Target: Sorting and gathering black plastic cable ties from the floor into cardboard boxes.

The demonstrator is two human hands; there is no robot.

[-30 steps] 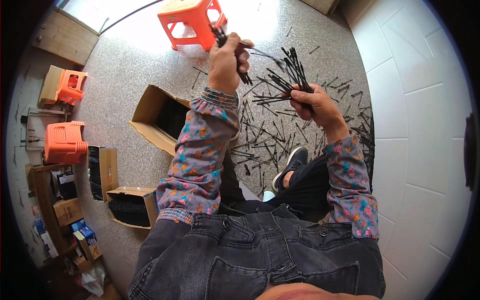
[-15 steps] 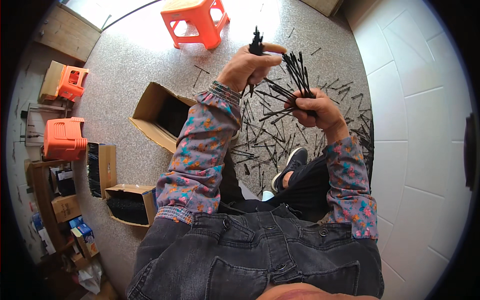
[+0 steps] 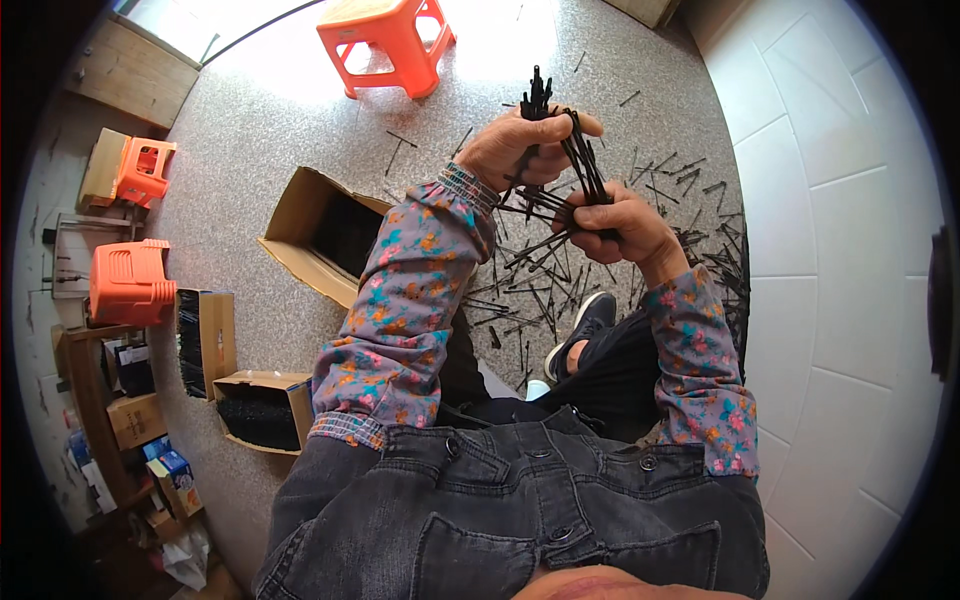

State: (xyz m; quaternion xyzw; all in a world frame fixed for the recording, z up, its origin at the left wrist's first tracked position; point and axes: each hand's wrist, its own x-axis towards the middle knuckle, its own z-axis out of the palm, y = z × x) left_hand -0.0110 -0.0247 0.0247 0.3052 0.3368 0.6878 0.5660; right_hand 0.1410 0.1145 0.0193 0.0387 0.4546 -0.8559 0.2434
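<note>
Left hand [image 3: 515,145]: fingers are gripping one black-stick bundle [image 3: 537,95]. Right hand [image 3: 625,225]: fingers are clasping a fanned second bundle [image 3: 588,170], just beside the left. Loose black sticks [image 3: 738,270] are littering the speckled floor [image 3: 330,120]. Blue printed carton [image 3: 180,475], lower left: is bearing lettering too small to read.

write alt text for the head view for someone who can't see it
A person's left hand and right hand each hold a bundle of thin black sticks above a floor scattered with more. An open cardboard box sits at left; an orange stool stands beyond.
</note>
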